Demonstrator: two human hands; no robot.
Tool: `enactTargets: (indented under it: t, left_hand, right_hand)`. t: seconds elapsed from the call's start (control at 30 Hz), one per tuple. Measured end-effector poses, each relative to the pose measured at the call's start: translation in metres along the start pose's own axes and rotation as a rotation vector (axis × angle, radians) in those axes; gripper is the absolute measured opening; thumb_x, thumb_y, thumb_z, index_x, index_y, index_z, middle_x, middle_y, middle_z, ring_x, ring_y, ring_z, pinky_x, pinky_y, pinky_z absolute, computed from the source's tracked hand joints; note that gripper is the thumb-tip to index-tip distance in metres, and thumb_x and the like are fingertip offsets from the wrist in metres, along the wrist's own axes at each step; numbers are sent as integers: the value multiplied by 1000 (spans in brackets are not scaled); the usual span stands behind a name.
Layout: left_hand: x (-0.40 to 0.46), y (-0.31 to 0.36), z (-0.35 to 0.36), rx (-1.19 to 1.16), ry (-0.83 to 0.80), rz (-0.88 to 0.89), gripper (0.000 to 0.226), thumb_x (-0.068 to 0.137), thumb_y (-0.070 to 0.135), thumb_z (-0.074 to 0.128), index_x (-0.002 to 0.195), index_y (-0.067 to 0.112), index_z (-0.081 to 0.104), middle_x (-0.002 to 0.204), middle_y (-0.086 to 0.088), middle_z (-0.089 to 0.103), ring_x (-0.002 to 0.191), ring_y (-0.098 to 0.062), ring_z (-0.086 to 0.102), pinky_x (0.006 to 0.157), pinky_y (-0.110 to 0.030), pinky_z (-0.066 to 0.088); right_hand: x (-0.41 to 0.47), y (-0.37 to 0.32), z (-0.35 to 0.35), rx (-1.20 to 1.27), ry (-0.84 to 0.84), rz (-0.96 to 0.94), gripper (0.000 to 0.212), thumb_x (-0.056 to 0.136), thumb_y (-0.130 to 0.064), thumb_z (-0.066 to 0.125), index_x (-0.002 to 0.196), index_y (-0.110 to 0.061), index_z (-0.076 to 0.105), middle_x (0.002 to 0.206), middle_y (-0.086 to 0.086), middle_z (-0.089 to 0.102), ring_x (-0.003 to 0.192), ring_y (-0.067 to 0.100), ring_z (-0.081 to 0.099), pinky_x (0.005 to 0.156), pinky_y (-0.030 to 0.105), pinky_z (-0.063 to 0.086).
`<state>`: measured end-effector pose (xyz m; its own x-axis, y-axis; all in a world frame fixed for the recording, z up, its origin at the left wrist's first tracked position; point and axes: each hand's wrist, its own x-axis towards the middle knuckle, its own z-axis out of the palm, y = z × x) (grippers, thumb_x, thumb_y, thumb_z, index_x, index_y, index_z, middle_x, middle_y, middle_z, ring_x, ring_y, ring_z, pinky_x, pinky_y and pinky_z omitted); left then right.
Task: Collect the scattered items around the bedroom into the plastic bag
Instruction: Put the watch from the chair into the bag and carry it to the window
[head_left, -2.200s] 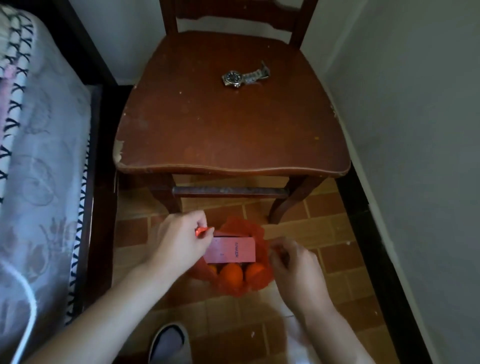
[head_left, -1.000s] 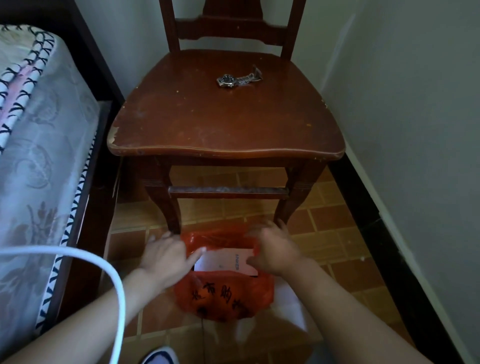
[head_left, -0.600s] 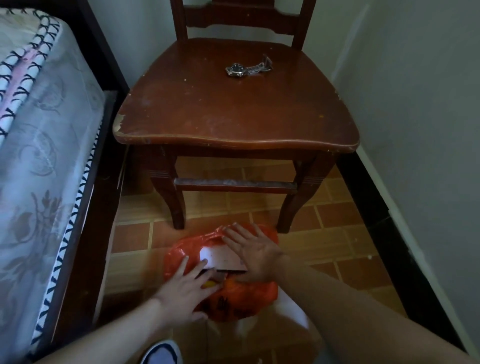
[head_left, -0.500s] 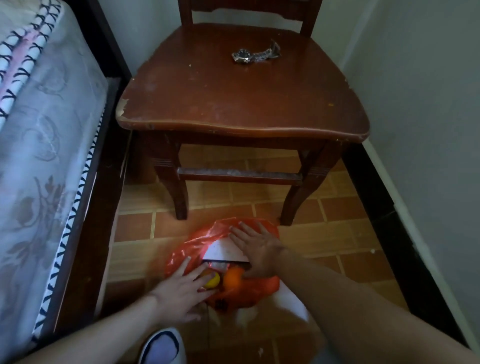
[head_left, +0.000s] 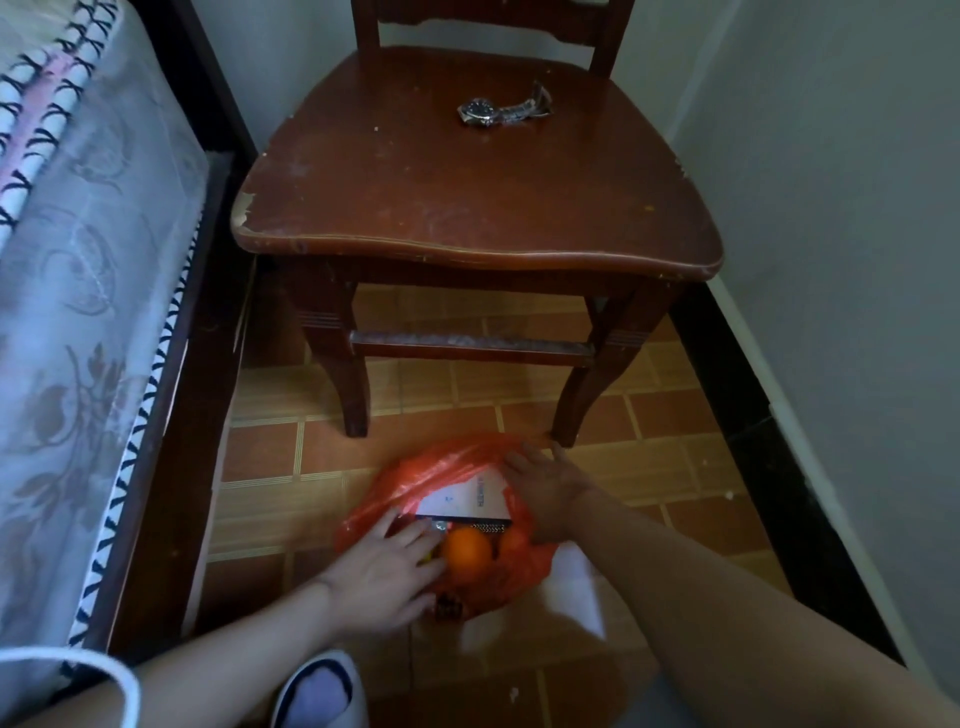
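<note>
Tiled floor before chair (head_left: 467, 208): red plastic bag (head_left: 415, 488) lies open. Left hand (head_left: 387, 569) and right hand (head_left: 543, 486) spread flat on it. Watch (head_left: 501, 109) on seat, straight ahead, strap crosswise, right hand nearer.

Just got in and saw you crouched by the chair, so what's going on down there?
A person is packing an orange plastic bag on the tiled floor in front of the chair. The left hand and the right hand rest with straight fingers on the bag's open mouth. Inside lie a white box and oranges. A wristwatch lies on the chair seat, not yet collected.
</note>
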<state>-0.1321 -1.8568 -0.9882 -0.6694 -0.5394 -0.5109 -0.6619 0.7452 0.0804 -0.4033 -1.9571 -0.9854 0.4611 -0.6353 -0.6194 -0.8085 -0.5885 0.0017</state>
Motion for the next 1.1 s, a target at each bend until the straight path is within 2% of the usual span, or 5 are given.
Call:
enactTargets:
  t: [0.1, 0.3, 0.47, 0.8, 1.1]
  left_hand:
    - [7, 1, -5, -59, 118, -138, 50, 100, 53, 39, 138, 31, 63, 150, -4, 56, 147, -27, 45, 119, -63, 26]
    - [-2, -18, 0, -185, 78, -383, 78, 101, 57, 46, 165, 30, 11, 174, -4, -4, 159, -31, -15, 126, -65, -5]
    - [-1, -27, 10, -220, 41, -368, 98, 91, 69, 56, 165, 32, 3, 174, -3, -11, 158, -31, -20, 126, -64, -5]
    - [5, -24, 18, -239, 32, -335, 99, 90, 70, 56, 165, 33, 2, 174, -5, -10, 159, -32, -17, 125, -65, -5]
    - [8, -21, 19, -255, 51, -336, 103, 88, 71, 57, 166, 32, 2, 174, -5, -11, 158, -31, -18, 125, -63, -9]
  right_hand:
    - [-9, -15, -18, 38, 129, -103, 98, 89, -60, 65, 164, -18, 20, 171, 6, 16, 159, 30, 10, 125, 60, 10]
    - [-15, -51, -20, 19, 12, -214, 93, 93, -48, 68, 165, -18, 18, 173, 8, 10, 160, 31, 5, 127, 56, 6]
    - [-16, -67, 14, -60, -62, -324, 107, 92, -66, 60, 166, -24, -3, 174, 8, 5, 159, 32, 7, 126, 58, 9]
    - [-22, -78, 43, 5, -1, -500, 78, 93, -49, 44, 163, -22, 24, 164, 13, 37, 144, 40, 42, 115, 56, 39]
    - [-10, -34, 1, -131, 33, -228, 104, 92, -64, 60, 166, -21, 1, 174, 8, -6, 160, 30, -8, 126, 60, -6]
